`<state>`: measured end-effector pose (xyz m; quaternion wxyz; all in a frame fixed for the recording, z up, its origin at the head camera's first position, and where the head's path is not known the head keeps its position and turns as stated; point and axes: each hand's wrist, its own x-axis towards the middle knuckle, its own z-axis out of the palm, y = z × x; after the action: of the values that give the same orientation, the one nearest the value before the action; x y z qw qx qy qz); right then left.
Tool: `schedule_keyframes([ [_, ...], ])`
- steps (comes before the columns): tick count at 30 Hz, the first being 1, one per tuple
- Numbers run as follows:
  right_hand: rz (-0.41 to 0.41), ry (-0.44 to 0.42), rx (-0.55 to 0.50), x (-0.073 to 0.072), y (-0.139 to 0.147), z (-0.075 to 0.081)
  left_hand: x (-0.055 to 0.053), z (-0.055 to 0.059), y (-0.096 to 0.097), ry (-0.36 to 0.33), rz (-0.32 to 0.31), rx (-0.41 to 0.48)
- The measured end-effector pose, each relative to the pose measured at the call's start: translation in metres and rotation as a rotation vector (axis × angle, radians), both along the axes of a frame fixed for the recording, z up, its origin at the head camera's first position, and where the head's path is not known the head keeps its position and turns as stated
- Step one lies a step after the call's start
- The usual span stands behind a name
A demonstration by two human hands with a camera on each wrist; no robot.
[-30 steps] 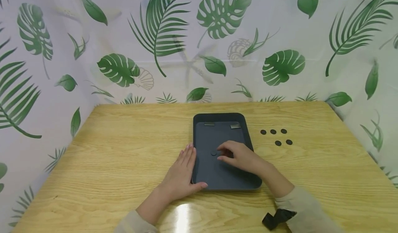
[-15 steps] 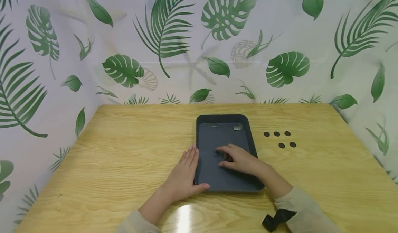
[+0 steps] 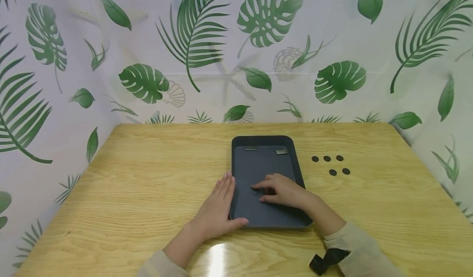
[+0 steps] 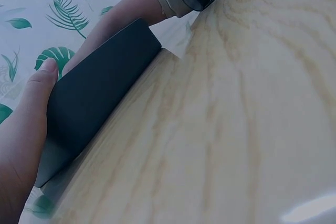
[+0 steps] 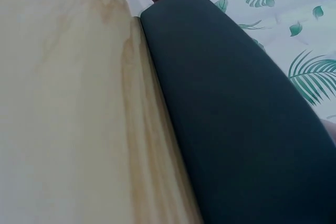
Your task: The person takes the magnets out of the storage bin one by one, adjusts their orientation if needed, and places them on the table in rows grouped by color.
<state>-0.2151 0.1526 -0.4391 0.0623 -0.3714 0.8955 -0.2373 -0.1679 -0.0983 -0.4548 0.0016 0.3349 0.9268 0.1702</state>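
Observation:
A dark rectangular tray (image 3: 269, 211) with raised walls lies on the wooden table. Along its left wall rests my left hand (image 3: 217, 211), fingers straight and thumb over the near rim; the left wrist view shows that thumb (image 4: 32, 108) against the tray's outer side (image 4: 100, 87). Inside the tray, a small dark disc (image 3: 255, 192) lies flat. My right hand (image 3: 283, 191) is over the tray, its index fingertip touching the disc's far edge or just above it. The right thumb is apart from the disc, and the other fingers are bent. In the right wrist view the tray wall hides most of this hand.
Several black discs (image 3: 327, 158) lie on the table right of the tray. Two shiny flat pieces (image 3: 282, 151) sit at the tray's far end. A black strap (image 3: 328, 260) hangs from the right sleeve. Leaf-patterned cloth (image 3: 207, 55) closes off the back and sides.
The right index finger has come down to the disc, and the disc has slid toward the tray's near end. The left hand has stayed on the tray.

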Motion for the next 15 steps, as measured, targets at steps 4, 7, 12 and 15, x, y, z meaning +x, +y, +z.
schedule_keyframes([
  [4,0.031,0.001,-0.007,0.0007,0.0004,0.0010,0.0002,0.0003,-0.0005,-0.008,-0.005,0.003],
  [7,0.037,-0.021,-0.030,0.0016,0.0009,0.0020,0.0002,0.0000,-0.0005,-0.016,-0.004,-0.003],
  [12,0.038,-0.045,-0.063,0.0030,0.0013,0.0030,0.0000,-0.0001,-0.0003,-0.022,-0.001,0.005],
  [15,0.057,-0.040,-0.084,0.0032,0.0009,0.0024,0.0002,0.0007,-0.0004,-0.033,0.001,0.009],
])
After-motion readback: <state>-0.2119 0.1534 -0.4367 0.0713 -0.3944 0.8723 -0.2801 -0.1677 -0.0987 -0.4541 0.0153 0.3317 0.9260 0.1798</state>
